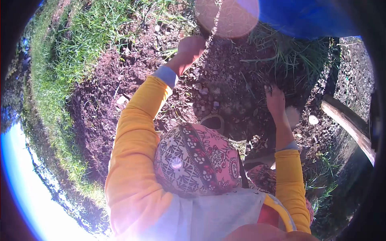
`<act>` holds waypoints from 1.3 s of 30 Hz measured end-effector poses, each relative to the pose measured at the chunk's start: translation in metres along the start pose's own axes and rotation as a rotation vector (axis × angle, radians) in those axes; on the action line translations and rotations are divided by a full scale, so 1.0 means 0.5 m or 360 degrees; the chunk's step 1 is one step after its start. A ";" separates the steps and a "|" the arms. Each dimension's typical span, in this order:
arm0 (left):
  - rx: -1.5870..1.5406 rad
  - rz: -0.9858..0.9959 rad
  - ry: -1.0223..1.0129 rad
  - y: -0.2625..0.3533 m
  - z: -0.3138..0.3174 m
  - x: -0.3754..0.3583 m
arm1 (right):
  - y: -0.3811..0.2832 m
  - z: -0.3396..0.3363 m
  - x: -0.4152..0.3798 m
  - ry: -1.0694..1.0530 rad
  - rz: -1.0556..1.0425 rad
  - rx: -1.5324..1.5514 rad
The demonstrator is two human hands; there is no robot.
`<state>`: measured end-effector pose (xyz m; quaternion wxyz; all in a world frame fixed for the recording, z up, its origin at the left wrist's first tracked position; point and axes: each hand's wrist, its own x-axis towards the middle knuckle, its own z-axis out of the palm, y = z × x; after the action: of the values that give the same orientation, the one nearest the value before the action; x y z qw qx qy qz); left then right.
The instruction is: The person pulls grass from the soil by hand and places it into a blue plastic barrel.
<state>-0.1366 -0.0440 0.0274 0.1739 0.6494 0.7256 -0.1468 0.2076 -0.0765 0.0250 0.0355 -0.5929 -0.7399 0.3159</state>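
My left hand is curled into a fist low over the brown soil, beside a few green blades. Its fingertips are turned away, so whatever it grips is hidden. Farther right, my right hand reaches down to the shaded soil, its fingers bunched at the ground. Just beyond those fingers lies a clump of long grass. Shadow and small size keep me from telling what is between the fingertips. Small stones lie in the dirt between both hands.
Patterned pink cloth covers my lap, with a pale curved loop just ahead of it. At right are a wooden pole and a whitish stone. Thick grass grows at left. Something blue fills the top right.
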 end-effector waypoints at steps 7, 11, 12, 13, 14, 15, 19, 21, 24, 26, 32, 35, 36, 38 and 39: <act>-0.1185 0.0081 0.0412 0.053 -0.003 -0.197 | -0.023 0.016 -0.007 0.0160 -0.0073 0.0184; -0.0119 0.0129 0.0052 0.048 0.023 -0.139 | -0.011 0.007 0.024 0.0075 -0.0011 0.0112; 0.0001 0.0203 -0.0050 0.045 0.045 -0.126 | -0.017 -0.007 0.024 0.0036 0.0009 0.0058; 0.0052 0.0248 -0.0098 0.044 0.035 -0.113 | -0.017 -0.014 0.025 0.0000 0.0046 0.0008; 0.0039 0.0213 -0.0025 0.036 0.047 -0.082 | -0.004 -0.011 0.024 0.0043 -0.0004 0.0052; 0.0134 0.0259 0.0083 0.029 0.045 -0.058 | 0.015 -0.008 0.024 0.0079 -0.0053 0.0093; 0.0335 0.0328 0.0261 -0.022 -0.007 0.029 | 0.025 0.001 0.006 0.0090 -0.0009 0.0086; 0.0381 0.0159 0.0189 -0.060 -0.001 0.092 | 0.012 0.008 -0.014 0.0104 0.0039 0.0039; 0.0188 -0.0120 0.0101 -0.122 0.036 0.157 | -0.004 0.017 -0.033 0.0083 0.0076 0.0069; 0.0203 -0.0072 0.0042 -0.098 0.005 0.116 | -0.003 0.022 -0.036 0.0052 0.0091 0.0093; 0.0042 0.0016 -0.0138 -0.029 -0.020 0.031 | -0.039 0.017 -0.029 0.0037 0.0132 0.0131; -0.0553 0.0076 0.0134 0.021 0.002 -0.045 | -0.048 0.016 -0.019 0.0128 0.0143 0.0238; -0.0559 0.0069 0.0358 0.040 0.004 -0.068 | -0.040 0.025 -0.009 0.0207 0.0109 0.0348; -0.0522 0.0067 0.0499 0.078 0.006 -0.107 | -0.034 0.038 0.007 0.0274 0.0049 0.0432; -0.0486 0.0073 0.0418 0.095 0.005 -0.123 | -0.035 0.041 0.017 0.0267 0.0020 0.0406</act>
<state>-0.0836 -0.0946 0.0530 0.1774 0.6454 0.7409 0.0548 0.1813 -0.0791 0.0148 0.1701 -0.6124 -0.6846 0.3569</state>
